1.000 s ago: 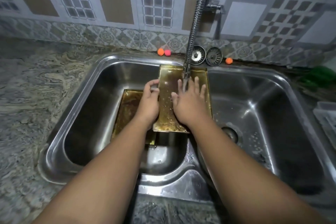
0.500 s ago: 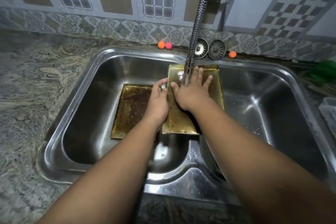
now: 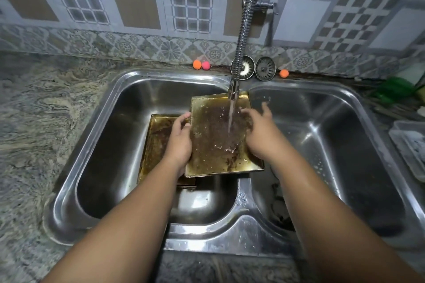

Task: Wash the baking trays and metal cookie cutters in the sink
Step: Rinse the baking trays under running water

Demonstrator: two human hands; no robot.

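Head view: tray (image 3: 213, 156) between left hand (image 3: 179, 142), tight on its edge, and open right hand (image 3: 258, 139)

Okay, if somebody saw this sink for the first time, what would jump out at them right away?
The brown-stained baking tray, held over the sink divider under the running faucet: the left hand grips its left edge, the right hand rests at its right edge. A second stained tray lies in the left basin. An orange ball and a pink ball sit on the back ledge.
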